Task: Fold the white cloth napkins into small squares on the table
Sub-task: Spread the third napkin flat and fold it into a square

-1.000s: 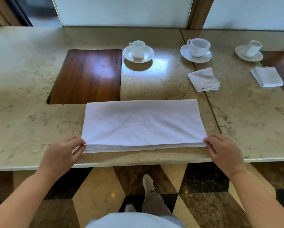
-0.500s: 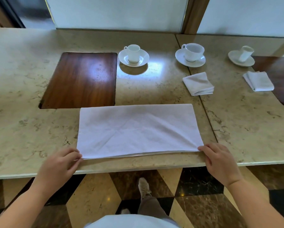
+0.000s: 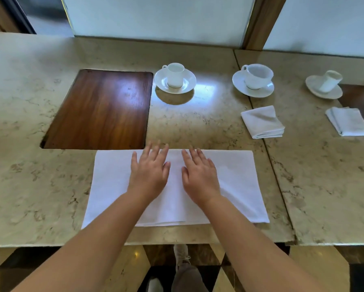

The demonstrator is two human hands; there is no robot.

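Observation:
A white cloth napkin (image 3: pixel 235 182), folded once into a long rectangle, lies flat on the marble table (image 3: pixel 29 186) near its front edge. My left hand (image 3: pixel 148 172) and my right hand (image 3: pixel 199 175) lie side by side on the middle of it, palms down, fingers straight and spread toward its far edge. Two napkins folded into small squares lie farther right: one (image 3: pixel 262 122) below the middle cup, one (image 3: pixel 348 121) at the far right.
A dark wooden inlay (image 3: pixel 101 110) sits in the table behind the napkin's left half. Three white cups on saucers stand along the back: left (image 3: pixel 175 77), middle (image 3: pixel 254 80), right (image 3: pixel 326 84). A seam (image 3: pixel 276 175) divides two tabletops just right of the napkin.
Both hands let go of the napkin's near corners and moved inward onto its middle, now flat with straight fingers. The camera has come closer over the table.

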